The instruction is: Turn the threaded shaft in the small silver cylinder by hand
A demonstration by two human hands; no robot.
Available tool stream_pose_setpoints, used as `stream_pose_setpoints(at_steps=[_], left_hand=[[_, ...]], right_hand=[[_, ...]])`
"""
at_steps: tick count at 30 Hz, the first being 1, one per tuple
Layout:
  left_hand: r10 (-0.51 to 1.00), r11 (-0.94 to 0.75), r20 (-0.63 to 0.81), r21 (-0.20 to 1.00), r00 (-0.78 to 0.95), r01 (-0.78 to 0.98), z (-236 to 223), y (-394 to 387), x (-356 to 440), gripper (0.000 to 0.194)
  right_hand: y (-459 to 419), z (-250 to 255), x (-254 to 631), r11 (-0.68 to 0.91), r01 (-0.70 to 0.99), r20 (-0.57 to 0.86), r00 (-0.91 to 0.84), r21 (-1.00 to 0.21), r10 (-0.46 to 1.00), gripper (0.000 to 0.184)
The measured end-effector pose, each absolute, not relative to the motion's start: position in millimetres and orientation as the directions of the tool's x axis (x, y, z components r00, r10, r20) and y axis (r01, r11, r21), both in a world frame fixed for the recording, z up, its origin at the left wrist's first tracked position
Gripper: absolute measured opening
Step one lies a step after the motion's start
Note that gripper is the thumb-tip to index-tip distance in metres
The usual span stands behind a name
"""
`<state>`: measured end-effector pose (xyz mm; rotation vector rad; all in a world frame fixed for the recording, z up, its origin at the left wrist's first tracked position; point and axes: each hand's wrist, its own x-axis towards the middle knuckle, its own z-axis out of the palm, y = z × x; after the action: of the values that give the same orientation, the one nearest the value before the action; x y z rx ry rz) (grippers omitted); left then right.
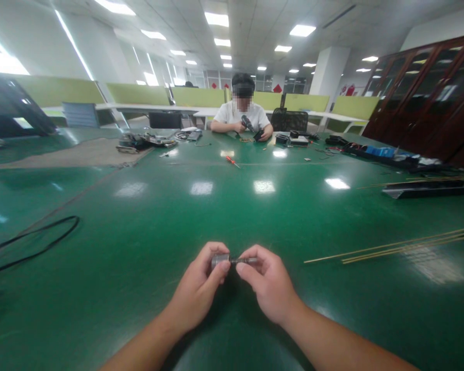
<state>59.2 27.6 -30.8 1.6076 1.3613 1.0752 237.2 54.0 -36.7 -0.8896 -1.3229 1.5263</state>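
Note:
Near the front middle of the green table, my left hand (199,282) is closed round a short grey metal cylinder (219,258), thumb in front and fingers behind. A thin, ridged metal shaft (234,260) points right from the cylinder's end. My right hand (271,282) pinches this shaft between thumb and fingers, which cover part of it. The two pieces lie in one line, roughly level, just above the tabletop. Whether they are joined or only touching, I cannot tell.
Thin brass-coloured rods (390,248) and a dark metal channel (429,188) lie at right. A black cable (50,226) loops at left. Farther off are an orange screwdriver (232,161), piled electronic parts (139,141) and a person (226,114) holding a dark power tool (247,123).

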Motion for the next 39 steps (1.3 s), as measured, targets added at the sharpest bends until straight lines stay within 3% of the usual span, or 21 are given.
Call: stream_pose_setpoints(at_steps=[39], left_hand=[[0.992,-0.123,0.111,0.932,0.053,0.34,-27.3,28.3,61.4,0.026]], right_hand=[[52.5,-29.4,237.4,-0.021,-0.179,0.032,-0.29,-0.984,0.957,0.018]])
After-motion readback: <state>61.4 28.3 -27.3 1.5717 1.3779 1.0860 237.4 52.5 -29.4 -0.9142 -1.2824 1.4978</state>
